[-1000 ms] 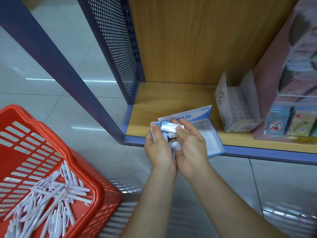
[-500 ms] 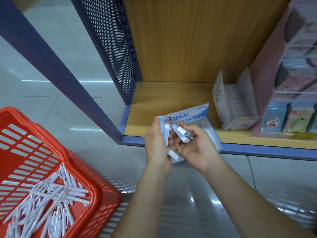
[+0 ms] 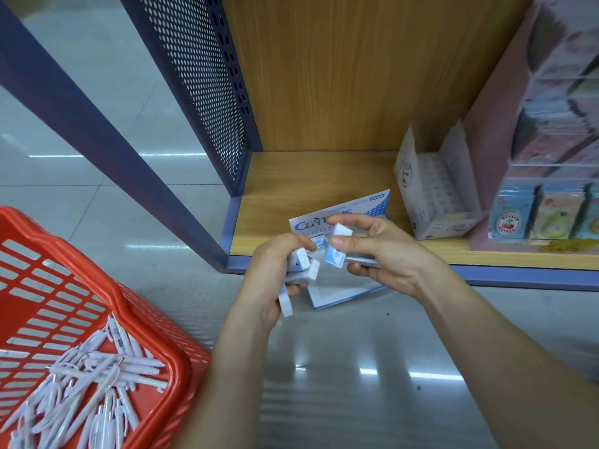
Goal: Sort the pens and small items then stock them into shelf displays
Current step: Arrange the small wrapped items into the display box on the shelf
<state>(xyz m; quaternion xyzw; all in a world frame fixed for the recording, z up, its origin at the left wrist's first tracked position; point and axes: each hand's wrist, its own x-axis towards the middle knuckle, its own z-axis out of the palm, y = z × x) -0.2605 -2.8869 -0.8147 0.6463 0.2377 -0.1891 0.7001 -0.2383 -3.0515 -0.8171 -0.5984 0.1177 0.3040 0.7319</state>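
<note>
- Head view is showing both bare hands meeting just in front of the bottom shelf (image 3: 308, 183), above the open blue-and-white box (image 3: 363, 207).
- The left hand (image 3: 269, 273) is curling its fingers round a small bunch of white erasers (image 3: 303, 259), and one more white piece is sticking out below the palm.
- The right hand (image 3: 385, 254) is pinching a blue-sleeved eraser (image 3: 335, 257) between thumb and fingers. A plain white block (image 3: 342, 230) is sitting against the index finger just above it.
- The blue-and-white box is lying at the shelf's front edge. Its printed lid is standing up behind the hands and its tray is reaching out past the front lip. The hands are hiding much of it.
- A red basket (image 3: 77, 268) is standing on the tiled floor at lower left, well apart from the box, and is holding a loose heap of white pens (image 3: 97, 380).
- A white cardboard carton (image 3: 434, 196) is standing on the shelf just right of the box with its flaps spread open. Its rows of small contents are looking too blurred to identify.
- A pink display stand (image 3: 486, 140) is occupying the shelf's right end, with colourful packets (image 3: 509, 218) lining its lower front.
- A perforated blue panel (image 3: 201, 76) is closing off the shelf's left side.
</note>
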